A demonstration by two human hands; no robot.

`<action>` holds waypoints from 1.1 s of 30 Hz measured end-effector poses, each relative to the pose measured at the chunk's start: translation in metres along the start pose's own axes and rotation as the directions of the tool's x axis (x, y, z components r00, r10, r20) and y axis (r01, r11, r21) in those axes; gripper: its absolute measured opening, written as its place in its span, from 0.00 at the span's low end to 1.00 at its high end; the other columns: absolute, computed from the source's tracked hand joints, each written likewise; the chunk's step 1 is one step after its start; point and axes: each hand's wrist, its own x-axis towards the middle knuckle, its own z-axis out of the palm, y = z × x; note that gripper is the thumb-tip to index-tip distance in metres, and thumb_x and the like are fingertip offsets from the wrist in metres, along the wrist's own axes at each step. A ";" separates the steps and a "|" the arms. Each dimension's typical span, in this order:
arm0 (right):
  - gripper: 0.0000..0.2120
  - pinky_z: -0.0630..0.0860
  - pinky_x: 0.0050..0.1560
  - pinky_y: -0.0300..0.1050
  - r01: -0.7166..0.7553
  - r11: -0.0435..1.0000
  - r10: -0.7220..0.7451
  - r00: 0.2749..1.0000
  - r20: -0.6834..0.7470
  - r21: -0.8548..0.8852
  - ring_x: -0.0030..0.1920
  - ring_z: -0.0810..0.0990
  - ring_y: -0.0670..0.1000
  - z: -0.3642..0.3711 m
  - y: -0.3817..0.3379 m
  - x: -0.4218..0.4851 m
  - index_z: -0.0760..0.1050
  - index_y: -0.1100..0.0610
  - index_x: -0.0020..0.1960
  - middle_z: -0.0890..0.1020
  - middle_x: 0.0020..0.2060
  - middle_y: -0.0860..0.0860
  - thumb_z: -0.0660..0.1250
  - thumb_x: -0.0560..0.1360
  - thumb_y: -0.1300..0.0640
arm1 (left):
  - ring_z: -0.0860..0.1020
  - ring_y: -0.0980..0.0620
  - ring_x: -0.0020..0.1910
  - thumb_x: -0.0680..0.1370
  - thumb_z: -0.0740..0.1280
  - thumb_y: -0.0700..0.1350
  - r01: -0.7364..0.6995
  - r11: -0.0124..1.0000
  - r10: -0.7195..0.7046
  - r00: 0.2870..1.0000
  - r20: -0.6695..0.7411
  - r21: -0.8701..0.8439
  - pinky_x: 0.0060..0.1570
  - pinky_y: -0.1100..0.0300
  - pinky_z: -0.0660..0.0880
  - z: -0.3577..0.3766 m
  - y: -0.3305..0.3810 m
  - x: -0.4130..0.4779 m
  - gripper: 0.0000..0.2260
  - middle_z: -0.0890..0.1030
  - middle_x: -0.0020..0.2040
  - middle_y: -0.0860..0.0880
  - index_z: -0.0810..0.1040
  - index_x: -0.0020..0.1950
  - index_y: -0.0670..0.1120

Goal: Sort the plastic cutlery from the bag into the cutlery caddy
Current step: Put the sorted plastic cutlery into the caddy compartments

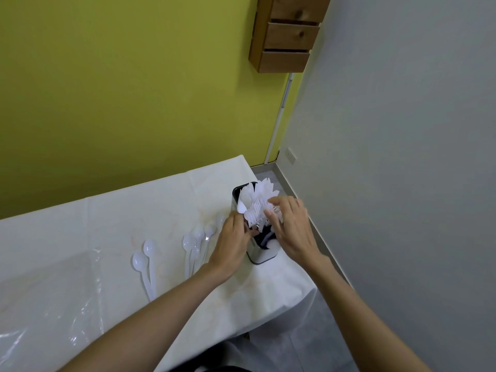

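A dark cutlery caddy with a pale base stands near the table's right edge, packed with white plastic forks and knives fanning upward. My left hand is at the caddy's left side, fingers curled on the fork bunch. My right hand reaches over the top from the right, fingers touching the fork heads. Several white plastic spoons lie loose on the table left of the caddy, with two more spoons further left. The clear plastic bag lies flat at the lower left.
A white cloth covers the table, whose right edge drops off just beyond the caddy. A yellow-green wall stands behind, a grey wall to the right. A wooden drawer unit hangs high on the wall.
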 end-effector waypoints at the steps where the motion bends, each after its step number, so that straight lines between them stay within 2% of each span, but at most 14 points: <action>1: 0.22 0.66 0.60 0.46 0.017 1.000 -0.018 0.999 -0.033 -0.011 0.60 0.71 0.50 -0.001 0.000 -0.002 0.72 0.54 0.64 0.76 0.59 0.49 0.51 0.81 0.41 | 0.74 0.49 0.53 0.78 0.67 0.43 -0.016 1.000 0.017 0.999 -0.033 0.014 0.52 0.54 0.74 -0.002 0.000 -0.003 0.12 0.73 0.53 0.50 0.70 0.59 0.42; 4: 0.26 0.54 0.76 0.48 0.150 0.983 -0.146 0.988 0.042 -0.104 0.76 0.59 0.47 0.002 0.001 -0.009 0.60 0.56 0.77 0.65 0.75 0.50 0.46 0.83 0.46 | 0.72 0.52 0.51 0.78 0.65 0.36 -0.174 0.976 0.177 0.984 -0.016 0.135 0.52 0.59 0.73 -0.004 -0.010 -0.014 0.11 0.72 0.52 0.51 0.72 0.59 0.44; 6: 0.28 0.48 0.77 0.55 0.213 0.954 -0.184 0.972 0.149 -0.210 0.79 0.48 0.46 0.009 0.008 -0.016 0.53 0.57 0.79 0.55 0.79 0.50 0.40 0.83 0.46 | 0.72 0.52 0.55 0.77 0.64 0.33 -0.251 0.946 0.247 0.968 0.045 0.204 0.56 0.62 0.71 -0.004 -0.019 -0.018 0.16 0.73 0.57 0.49 0.72 0.64 0.43; 8: 0.29 0.43 0.77 0.57 0.174 0.954 -0.140 0.978 0.154 -0.243 0.79 0.44 0.47 0.009 0.011 -0.019 0.48 0.58 0.80 0.49 0.80 0.51 0.38 0.82 0.45 | 0.71 0.53 0.58 0.77 0.64 0.33 -0.229 0.953 0.224 0.973 0.050 0.196 0.59 0.65 0.68 -0.006 -0.025 -0.020 0.19 0.73 0.61 0.49 0.71 0.68 0.43; 11: 0.30 0.39 0.78 0.57 0.232 0.924 -0.200 0.970 0.136 -0.304 0.79 0.45 0.50 0.004 -0.002 -0.016 0.47 0.58 0.80 0.49 0.80 0.52 0.43 0.82 0.44 | 0.72 0.51 0.59 0.78 0.64 0.34 -0.240 0.950 0.234 0.971 0.053 0.202 0.59 0.68 0.65 -0.010 -0.030 -0.021 0.19 0.73 0.61 0.49 0.71 0.68 0.43; 15: 0.29 0.43 0.78 0.58 0.389 0.825 -0.307 0.917 0.253 -0.411 0.79 0.47 0.50 0.016 -0.014 -0.012 0.50 0.57 0.80 0.50 0.80 0.50 0.44 0.83 0.44 | 0.73 0.49 0.60 0.78 0.64 0.35 -0.252 0.943 0.247 0.968 0.051 0.219 0.61 0.62 0.69 -0.015 -0.036 -0.022 0.18 0.74 0.63 0.48 0.72 0.67 0.43; 19: 0.28 0.42 0.78 0.58 0.367 0.827 -0.299 0.929 0.220 -0.427 0.79 0.50 0.51 0.025 -0.013 -0.017 0.54 0.57 0.79 0.52 0.79 0.50 0.42 0.84 0.44 | 0.70 0.51 0.64 0.79 0.63 0.36 -0.193 0.955 0.194 0.981 0.020 0.226 0.63 0.61 0.68 -0.027 -0.044 -0.026 0.18 0.73 0.65 0.50 0.70 0.69 0.45; 21: 0.27 0.43 0.78 0.57 0.378 0.839 -0.354 0.926 0.134 -0.391 0.79 0.54 0.52 0.026 -0.026 -0.015 0.58 0.58 0.78 0.57 0.78 0.53 0.46 0.84 0.46 | 0.69 0.52 0.64 0.79 0.63 0.37 -0.137 0.967 0.144 0.989 -0.018 0.215 0.61 0.65 0.66 -0.036 -0.052 -0.028 0.18 0.73 0.64 0.51 0.70 0.69 0.45; 24: 0.22 0.62 0.74 0.50 0.410 0.895 -0.417 0.909 0.000 -0.174 0.72 0.68 0.55 0.044 -0.054 -0.012 0.67 0.62 0.73 0.71 0.71 0.58 0.59 0.80 0.60 | 0.70 0.50 0.62 0.79 0.63 0.37 -0.018 0.985 0.036 0.994 -0.101 0.171 0.58 0.66 0.65 -0.049 -0.069 -0.038 0.16 0.74 0.62 0.49 0.72 0.67 0.45; 26: 0.19 0.75 0.58 0.48 0.368 0.929 -0.365 0.929 0.066 -0.041 0.60 0.76 0.56 0.066 -0.067 -0.016 0.74 0.62 0.66 0.79 0.61 0.57 0.58 0.77 0.65 | 0.71 0.50 0.60 0.79 0.63 0.37 0.102 0.987 -0.081 0.982 -0.171 0.122 0.56 0.65 0.65 -0.058 -0.086 -0.050 0.14 0.75 0.60 0.49 0.73 0.64 0.45; 27: 0.18 0.78 0.52 0.50 0.310 0.951 -0.305 0.940 0.152 -0.013 0.57 0.78 0.57 0.078 -0.072 -0.020 0.75 0.62 0.63 0.80 0.57 0.56 0.57 0.76 0.65 | 0.72 0.50 0.59 0.79 0.63 0.37 0.181 0.979 -0.158 0.965 -0.211 0.094 0.55 0.64 0.66 -0.063 -0.096 -0.056 0.13 0.75 0.58 0.49 0.74 0.63 0.45; 28: 0.17 0.78 0.50 0.52 0.228 0.974 -0.219 0.943 0.251 -0.006 0.56 0.78 0.59 0.093 -0.073 -0.023 0.76 0.63 0.62 0.81 0.56 0.57 0.58 0.75 0.67 | 0.73 0.48 0.58 0.78 0.64 0.36 0.272 0.959 -0.245 0.934 -0.260 0.075 0.54 0.62 0.68 -0.068 -0.108 -0.064 0.12 0.75 0.57 0.48 0.75 0.61 0.44; 30: 0.16 0.74 0.58 0.51 0.042 0.996 -0.007 0.915 0.404 -0.079 0.59 0.75 0.60 0.117 -0.070 -0.025 0.72 0.64 0.64 0.77 0.59 0.60 0.59 0.76 0.67 | 0.73 0.42 0.57 0.77 0.65 0.36 0.469 0.880 -0.409 0.832 -0.375 0.080 0.54 0.56 0.69 -0.076 -0.129 -0.079 0.10 0.76 0.55 0.42 0.75 0.58 0.41; 33: 0.15 0.70 0.62 0.48 -0.116 0.943 0.258 0.846 0.467 -0.311 0.61 0.73 0.59 0.142 -0.063 -0.020 0.66 0.65 0.65 0.72 0.62 0.61 0.57 0.80 0.61 | 0.70 0.35 0.58 0.76 0.68 0.39 0.738 0.673 -0.651 0.621 -0.436 0.047 0.57 0.49 0.66 -0.088 -0.155 -0.095 0.14 0.73 0.58 0.35 0.72 0.59 0.35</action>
